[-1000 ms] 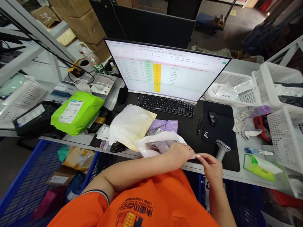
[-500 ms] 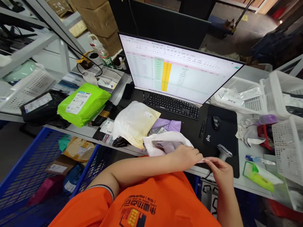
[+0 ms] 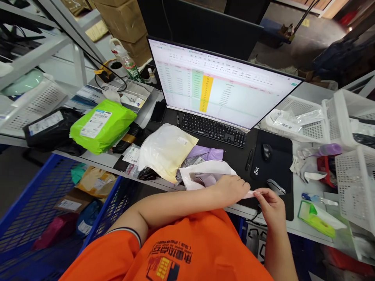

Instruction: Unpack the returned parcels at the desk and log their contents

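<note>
White bag [image 3: 212, 168] lies at the near edge of the counter [image 3: 301, 226], stretching left from beneath the left grip [image 3: 233, 190], with the forearm [image 3: 175, 197] across its near side. That grip is curled down over the bag's right-hand end, fingertips hidden. Just beside it, the right grip [image 3: 271, 203] pinches the end of a thin white strip [image 3: 248, 194] between thumb and fingers. The strip runs across to the left grip; whether it is the bag's own edge or a separate piece, I cannot tell.

The bag looks light, soft and rather slick, and should crumple sooner than keep a shape. It is probably best held by a flat pinch close to the edge, one grip steadying the body; the strip seems thin enough to slip or tear.

Just beyond the right grip is the scanner [image 3: 276, 186], with the mouse [image 3: 266, 152] and pen [image 3: 249, 160] farther out. Beyond the left grip, to its left, lie the purple packet [image 3: 206, 153] and the pouch [image 3: 165, 150]. Keyboard [image 3: 213, 130] and monitor [image 3: 234, 89] stand past both grips; the green parcel [image 3: 102, 127] is well apart, far left.
</note>
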Motion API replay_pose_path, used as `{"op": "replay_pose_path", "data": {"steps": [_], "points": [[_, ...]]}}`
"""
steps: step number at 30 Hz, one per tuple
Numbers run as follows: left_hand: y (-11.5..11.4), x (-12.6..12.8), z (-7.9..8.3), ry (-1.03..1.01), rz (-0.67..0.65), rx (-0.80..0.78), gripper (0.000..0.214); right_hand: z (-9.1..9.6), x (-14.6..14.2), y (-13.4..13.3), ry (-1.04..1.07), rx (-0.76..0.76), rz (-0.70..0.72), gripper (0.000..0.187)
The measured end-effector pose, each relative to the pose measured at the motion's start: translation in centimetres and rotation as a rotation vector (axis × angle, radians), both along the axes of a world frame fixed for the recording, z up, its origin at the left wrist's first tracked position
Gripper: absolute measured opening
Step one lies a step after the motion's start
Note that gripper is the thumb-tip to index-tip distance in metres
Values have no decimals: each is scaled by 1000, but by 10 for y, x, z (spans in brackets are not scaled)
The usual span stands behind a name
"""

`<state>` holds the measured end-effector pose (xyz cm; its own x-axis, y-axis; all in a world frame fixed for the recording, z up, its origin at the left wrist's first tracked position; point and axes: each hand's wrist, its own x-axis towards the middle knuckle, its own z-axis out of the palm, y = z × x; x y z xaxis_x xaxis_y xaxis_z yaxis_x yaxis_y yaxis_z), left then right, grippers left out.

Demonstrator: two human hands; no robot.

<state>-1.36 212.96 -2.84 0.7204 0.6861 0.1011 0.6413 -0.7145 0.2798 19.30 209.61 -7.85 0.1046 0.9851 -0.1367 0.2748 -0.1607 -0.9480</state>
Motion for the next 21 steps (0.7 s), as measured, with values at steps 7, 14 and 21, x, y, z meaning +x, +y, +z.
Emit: {"op": "replay_pose_path", "data": {"steps": [7,14,21], "points": [[14,-43,13,158,93,-121,13,-23,34,11,129,117,-449,34],[7,-117,50,204,314,-374,16,-32,48,34,210,124,-535,43],[39,-168,17,-146,411,-513,18,-58,28,84,184,64,-489,46]]}}
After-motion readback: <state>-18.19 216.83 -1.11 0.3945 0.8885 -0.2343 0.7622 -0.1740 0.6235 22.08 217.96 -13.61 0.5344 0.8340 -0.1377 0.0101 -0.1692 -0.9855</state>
